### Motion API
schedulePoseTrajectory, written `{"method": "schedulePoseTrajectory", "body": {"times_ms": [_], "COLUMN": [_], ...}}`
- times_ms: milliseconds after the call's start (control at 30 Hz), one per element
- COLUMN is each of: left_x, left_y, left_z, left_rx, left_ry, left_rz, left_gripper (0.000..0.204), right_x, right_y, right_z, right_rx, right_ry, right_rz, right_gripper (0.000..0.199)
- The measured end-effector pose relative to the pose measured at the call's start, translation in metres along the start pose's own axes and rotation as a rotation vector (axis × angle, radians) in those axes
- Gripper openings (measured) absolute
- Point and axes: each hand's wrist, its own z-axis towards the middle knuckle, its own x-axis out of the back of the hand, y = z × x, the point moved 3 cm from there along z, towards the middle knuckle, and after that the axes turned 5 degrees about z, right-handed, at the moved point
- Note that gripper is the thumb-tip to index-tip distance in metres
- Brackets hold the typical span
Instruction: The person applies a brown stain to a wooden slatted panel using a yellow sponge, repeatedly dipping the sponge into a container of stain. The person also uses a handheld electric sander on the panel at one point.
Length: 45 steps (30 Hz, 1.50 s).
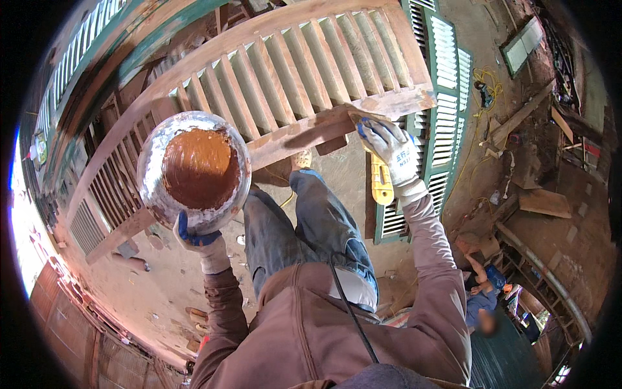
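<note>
My left hand (199,241), in a white glove with blue fingertips, grips the lower rim of a round metal bowl (150,170). Thick, wet-looking reddish-brown paste (197,162) fills much of it. The gloved right hand (389,144) has its fingers closed round a small, flat, brownish scraper-like piece (357,118), mostly covered by the glove. That piece meets the near edge of a louvered wooden shutter (337,123), where darker patches show on the bare wood. Just below the right hand is a yellow object with holes (381,181); whether the hand touches it is unclear.
Green louvered shutters (447,71) stand to the right, with more green-edged frames (116,45) at the far left. A yellow cord (494,87) and loose boards (544,202) lie on the right-hand ground. Another person (483,299) is at the lower right.
</note>
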Motion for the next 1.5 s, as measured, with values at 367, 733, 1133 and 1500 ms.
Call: {"method": "schedulePoseTrajectory", "body": {"times_ms": [367,733,1133,1500], "left_x": [0.000,0.011,0.021,0.009], "left_y": [0.000,0.003,-0.016,-0.001], "left_z": [0.000,-0.001,-0.010,-0.003], "left_rx": [0.122,0.041,-0.041,-0.127], "left_ry": [0.046,-0.041,-0.025,-0.087], "left_rz": [-0.055,0.069,0.147,0.030], "left_gripper": [0.053,0.045,0.041,0.052], "right_x": [-0.005,0.011,-0.007,0.021], "right_y": [-0.013,-0.025,0.037,0.033], "right_z": [0.000,-0.029,-0.003,-0.024], "right_rx": [-0.025,-0.293,-0.364,-0.580], "right_ry": [-0.042,0.183,0.098,0.183], "right_rz": [0.011,0.151,-0.150,0.053], "right_gripper": [0.039,0.052,0.038,0.041]}}
